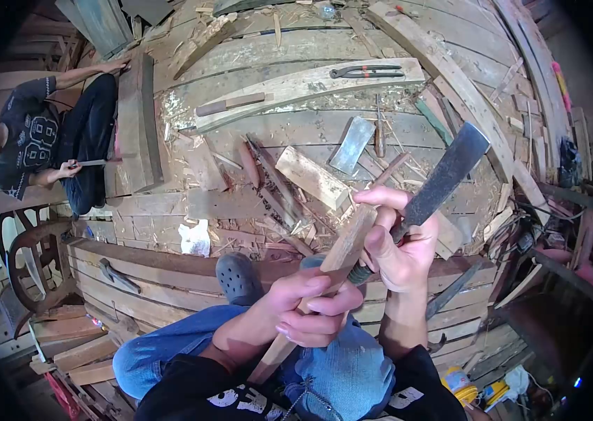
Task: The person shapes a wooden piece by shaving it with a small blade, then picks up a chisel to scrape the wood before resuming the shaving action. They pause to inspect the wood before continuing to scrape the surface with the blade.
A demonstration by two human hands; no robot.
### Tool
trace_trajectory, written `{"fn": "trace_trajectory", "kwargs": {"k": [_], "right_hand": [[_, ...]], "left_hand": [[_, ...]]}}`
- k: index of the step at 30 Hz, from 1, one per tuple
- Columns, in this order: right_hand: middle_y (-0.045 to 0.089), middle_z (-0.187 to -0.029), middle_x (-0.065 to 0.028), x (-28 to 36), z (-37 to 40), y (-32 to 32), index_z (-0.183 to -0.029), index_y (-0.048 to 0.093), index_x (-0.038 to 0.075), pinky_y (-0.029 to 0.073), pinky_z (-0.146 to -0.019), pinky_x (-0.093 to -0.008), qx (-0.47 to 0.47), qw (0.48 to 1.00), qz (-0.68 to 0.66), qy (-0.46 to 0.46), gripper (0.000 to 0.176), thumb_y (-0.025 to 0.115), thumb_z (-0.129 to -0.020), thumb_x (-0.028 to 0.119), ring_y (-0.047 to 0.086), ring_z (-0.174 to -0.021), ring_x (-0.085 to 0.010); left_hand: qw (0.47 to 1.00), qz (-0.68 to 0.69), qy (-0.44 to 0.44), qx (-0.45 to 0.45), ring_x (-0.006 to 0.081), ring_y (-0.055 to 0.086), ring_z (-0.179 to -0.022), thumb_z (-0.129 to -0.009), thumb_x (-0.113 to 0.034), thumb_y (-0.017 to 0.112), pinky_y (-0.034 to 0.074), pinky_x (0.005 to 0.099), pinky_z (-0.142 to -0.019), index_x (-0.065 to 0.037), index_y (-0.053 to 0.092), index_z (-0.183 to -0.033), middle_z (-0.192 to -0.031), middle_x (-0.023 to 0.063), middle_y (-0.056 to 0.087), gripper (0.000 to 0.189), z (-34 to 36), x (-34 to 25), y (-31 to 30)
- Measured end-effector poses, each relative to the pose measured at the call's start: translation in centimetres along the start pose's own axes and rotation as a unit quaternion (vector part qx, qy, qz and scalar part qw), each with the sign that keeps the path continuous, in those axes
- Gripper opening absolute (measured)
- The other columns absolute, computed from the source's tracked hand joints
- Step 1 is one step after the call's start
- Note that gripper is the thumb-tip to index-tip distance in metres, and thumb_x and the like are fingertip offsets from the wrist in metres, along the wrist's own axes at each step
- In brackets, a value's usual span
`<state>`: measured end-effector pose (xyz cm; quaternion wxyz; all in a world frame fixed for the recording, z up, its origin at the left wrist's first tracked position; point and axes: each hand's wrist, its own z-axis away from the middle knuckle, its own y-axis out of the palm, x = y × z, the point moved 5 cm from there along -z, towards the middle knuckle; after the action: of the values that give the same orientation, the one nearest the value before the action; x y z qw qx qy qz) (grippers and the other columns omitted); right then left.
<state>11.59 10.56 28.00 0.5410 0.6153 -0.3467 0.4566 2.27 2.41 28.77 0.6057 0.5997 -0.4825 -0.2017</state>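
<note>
My left hand (314,305) is closed around the middle of a wooden stick (347,245), which slants up and away from my lap. Its upper end lies against the fingers of my right hand (403,245). That hand grips a machete (449,175) near where the blade meets the handle. The broad dark blade points up to the right, away from the stick, and the handle's end shows behind the stick. Beyond my hands, a pale block of wood (312,177) and a grey metal axe head (352,145) lie on the shavings.
Pincers (367,71) lie on a curved plank (310,84). A person (37,133) sits at the left beside a thick board (138,126), holding a thin tool. A long beam (444,77) runs along the right. Wood scraps and shavings cover the floor.
</note>
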Motion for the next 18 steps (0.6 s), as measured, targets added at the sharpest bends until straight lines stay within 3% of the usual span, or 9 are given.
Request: {"fn": "trace_trajectory", "kwargs": {"k": [4, 9, 14, 15, 16, 18], "right_hand": [[0.043, -0.051, 0.0077, 0.4, -0.1, 0.3, -0.102, 0.062, -0.006, 0.024, -0.044, -0.0201, 0.017, 0.999, -0.018, -0.04, 0.037, 0.076, -0.077, 0.017, 0.034, -0.047, -0.0006], [0.043, -0.051, 0.0078, 1.2, 0.3, 0.6, -0.1, 0.063, -0.007, 0.024, -0.045, -0.02, 0.014, 0.999, -0.045, 0.018, 0.03, 0.074, -0.076, 0.007, 0.035, -0.046, -0.0007], [0.045, -0.051, 0.0053, 2.0, 0.1, 0.9, -0.098, 0.062, -0.008, 0.029, -0.04, -0.0199, -0.007, 0.998, -0.048, 0.048, 0.019, 0.061, -0.08, 0.001, 0.039, -0.042, -0.0018], [0.046, -0.051, 0.0032, 2.1, 0.2, 1.0, -0.096, 0.061, -0.007, 0.031, -0.038, -0.0207, -0.05, 0.993, -0.062, 0.082, 0.018, 0.06, -0.083, 0.005, 0.039, -0.04, -0.0032], [0.047, -0.053, 0.0021, 2.0, 0.2, 1.0, -0.092, 0.06, -0.005, 0.031, -0.037, -0.0201, -0.076, 0.992, -0.057, 0.088, 0.015, 0.06, -0.084, 0.007, 0.036, -0.039, -0.003], [0.048, -0.055, 0.0026, 1.3, 0.7, 0.4, -0.088, 0.059, -0.003, 0.028, -0.036, -0.0186, -0.225, 0.969, -0.013, 0.106, 0.011, 0.059, -0.085, 0.008, 0.032, -0.039, -0.002]], "left_hand": [[0.999, 0.017, -0.029, 0.001, 0.002, 0.039, -0.03, -0.09, -0.04, 0.055, 0.031, 0.0145, -0.028, -0.012, 0.037, -0.064, -0.042, -0.0086, 0.042, 0.042, 0.2, 0.5, 0.3], [0.999, 0.014, -0.038, -0.006, 0.0011, 0.037, -0.029, -0.09, -0.039, 0.055, 0.03, 0.0146, -0.028, -0.013, 0.036, -0.063, -0.041, -0.0084, 0.041, 0.043, 0.4, 1.1, 0.6], [0.999, 0.007, -0.045, -0.027, 0.0011, 0.035, -0.03, -0.092, -0.039, 0.052, 0.027, 0.0149, -0.028, -0.012, 0.037, -0.064, -0.042, -0.0077, 0.039, 0.042, 0.2, 1.0, 0.5], [0.998, -0.007, -0.038, -0.042, 0.0013, 0.035, -0.03, -0.094, -0.038, 0.049, 0.026, 0.0152, -0.027, -0.012, 0.036, -0.065, -0.042, -0.0071, 0.039, 0.041, 0.2, 0.8, 0.3], [0.999, -0.047, -0.028, 0.001, 0.0035, 0.03, -0.028, -0.101, -0.036, 0.029, 0.023, 0.0177, -0.026, -0.011, 0.037, -0.07, -0.04, -0.0046, 0.031, 0.04, 0.1, 0.6, 0.0], [0.988, -0.138, -0.029, -0.065, 0.0038, 0.029, -0.027, -0.101, -0.037, 0.029, 0.022, 0.0181, -0.025, -0.012, 0.037, -0.07, -0.04, -0.0047, 0.031, 0.04, -0.2, 0.1, -0.5]]}}
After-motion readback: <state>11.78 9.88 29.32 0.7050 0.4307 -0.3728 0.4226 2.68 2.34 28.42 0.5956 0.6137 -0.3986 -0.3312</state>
